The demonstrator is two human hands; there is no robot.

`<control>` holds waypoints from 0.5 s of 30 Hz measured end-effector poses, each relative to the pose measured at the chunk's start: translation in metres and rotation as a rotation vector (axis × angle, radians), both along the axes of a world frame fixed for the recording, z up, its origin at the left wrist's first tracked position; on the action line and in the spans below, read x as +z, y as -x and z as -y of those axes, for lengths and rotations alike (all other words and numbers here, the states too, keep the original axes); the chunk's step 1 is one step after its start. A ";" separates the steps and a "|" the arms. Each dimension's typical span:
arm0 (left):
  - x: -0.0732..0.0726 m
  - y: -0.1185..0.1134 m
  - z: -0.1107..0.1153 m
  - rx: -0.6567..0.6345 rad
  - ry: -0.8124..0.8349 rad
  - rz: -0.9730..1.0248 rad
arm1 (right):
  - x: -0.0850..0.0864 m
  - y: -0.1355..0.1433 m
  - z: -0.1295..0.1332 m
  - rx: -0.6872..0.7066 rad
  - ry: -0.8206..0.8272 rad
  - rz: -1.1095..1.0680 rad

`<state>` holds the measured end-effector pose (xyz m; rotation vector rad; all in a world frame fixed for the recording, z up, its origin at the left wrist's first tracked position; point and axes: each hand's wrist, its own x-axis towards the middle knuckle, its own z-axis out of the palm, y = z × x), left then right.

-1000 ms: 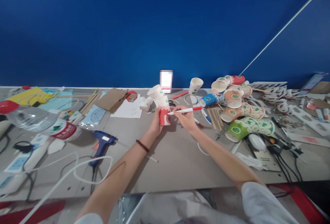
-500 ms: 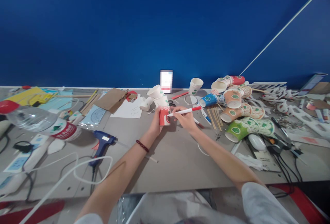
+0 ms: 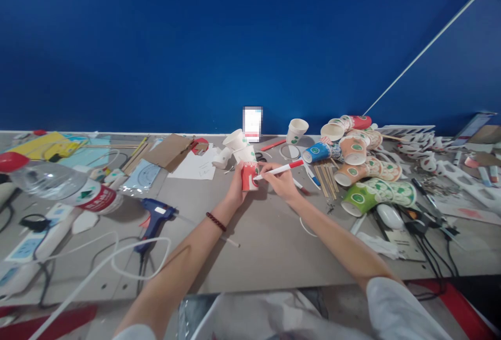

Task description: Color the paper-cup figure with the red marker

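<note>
My left hand is wrapped round a red paper cup with a white pattern, held over the middle of the table. Pinched in my right hand is a white marker with a red end, its tip at the front of the red cup. White cups join onto the red cup's upper end, and another white cup lies just left of them. Behind my right hand, scissors are partly hidden.
On the left are a water bottle, a blue glue gun, cardboard and white paper. Stacked coloured cups, wooden sticks and a white mouse lie right. A phone stands at the back.
The marker in my right hand has shifted slightly left, and its red end sits a little lower. My left hand and the red cup have barely moved.
</note>
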<state>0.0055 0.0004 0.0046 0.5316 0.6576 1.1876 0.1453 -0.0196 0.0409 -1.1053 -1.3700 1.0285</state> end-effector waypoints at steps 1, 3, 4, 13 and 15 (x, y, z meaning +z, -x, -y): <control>0.000 0.000 0.000 -0.004 0.000 0.006 | 0.000 0.000 0.000 -0.006 0.010 -0.011; -0.001 -0.001 -0.001 -0.011 -0.004 0.012 | 0.000 0.001 0.001 -0.023 0.039 -0.035; -0.002 -0.001 -0.001 -0.011 -0.009 0.012 | 0.001 0.001 0.001 -0.027 0.050 -0.043; 0.000 -0.001 -0.001 0.004 0.024 0.009 | 0.002 0.001 0.001 0.004 0.020 -0.008; 0.001 -0.001 -0.001 -0.006 0.018 0.014 | 0.002 0.002 0.002 -0.014 0.047 -0.034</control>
